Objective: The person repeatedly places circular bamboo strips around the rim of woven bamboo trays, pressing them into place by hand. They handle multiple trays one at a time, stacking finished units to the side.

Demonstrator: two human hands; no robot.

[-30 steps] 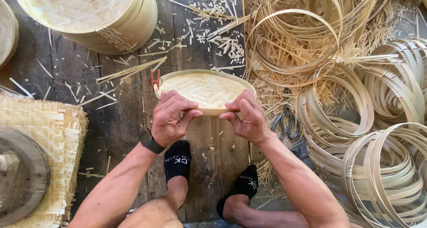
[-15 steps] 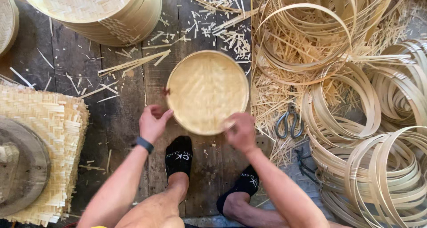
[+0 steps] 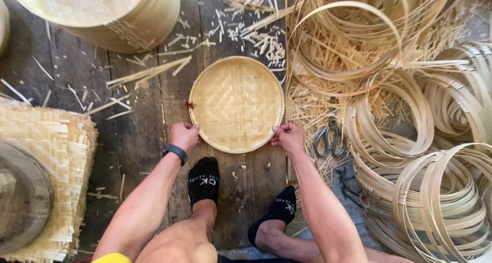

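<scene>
Head view: round woven bamboo tray (image 3: pixel 237 104) lies flat on the wooden plank floor (image 3: pixel 138 140), gripped at its near rim by both hands. Left hand (image 3: pixel 184 136) and right hand (image 3: pixel 288 137) have fingers curled onto the edge. Scissors (image 3: pixel 330 138) lie just right; bamboo hoops (image 3: pixel 435 191) pile beyond.

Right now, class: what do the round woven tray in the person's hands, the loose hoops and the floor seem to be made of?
Round woven tray: pale bamboo strips, apparently unvarnished; a herringbone weave shows.
Loose hoops: thin bent bamboo strips, probably raw, same straw colour.
Floor: dark weathered wooden planks; grain and gaps show.
</scene>
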